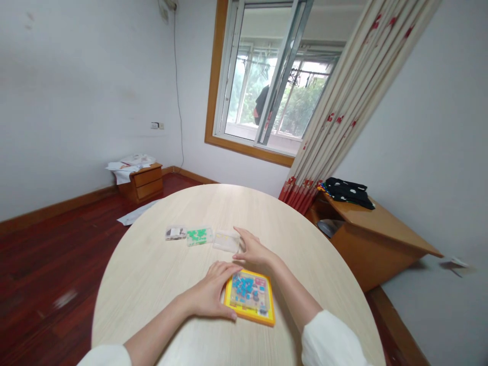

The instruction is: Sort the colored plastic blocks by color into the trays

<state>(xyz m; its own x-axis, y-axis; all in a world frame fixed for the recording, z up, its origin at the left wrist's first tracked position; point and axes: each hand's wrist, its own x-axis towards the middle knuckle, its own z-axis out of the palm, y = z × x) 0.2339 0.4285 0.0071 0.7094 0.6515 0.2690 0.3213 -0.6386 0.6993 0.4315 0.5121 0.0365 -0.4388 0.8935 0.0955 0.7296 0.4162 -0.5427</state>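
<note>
A square yellow-framed box [249, 314] lies on the near part of the round table, with a clear plastic case of blue pieces [246, 287] on top of it. My left hand [208, 295] spans the box's left side, fingers at the upper corner and thumb at the lower one. Farther off, my right hand [253, 249] reaches around the right end of a clear case [225, 241] with a few small pale yellow bits, thumb on the near side and fingers on the far side. To its left sit a case of green pieces [198, 236] and a case with dark contents [175, 233].
The round pale wood table [152, 290] fills the foreground. A wooden desk [366, 244] with folded black cloth [348, 192] stands at right. A low drawer cabinet [147, 182] with papers is at back left. A curtain [343, 112] hangs beside the window.
</note>
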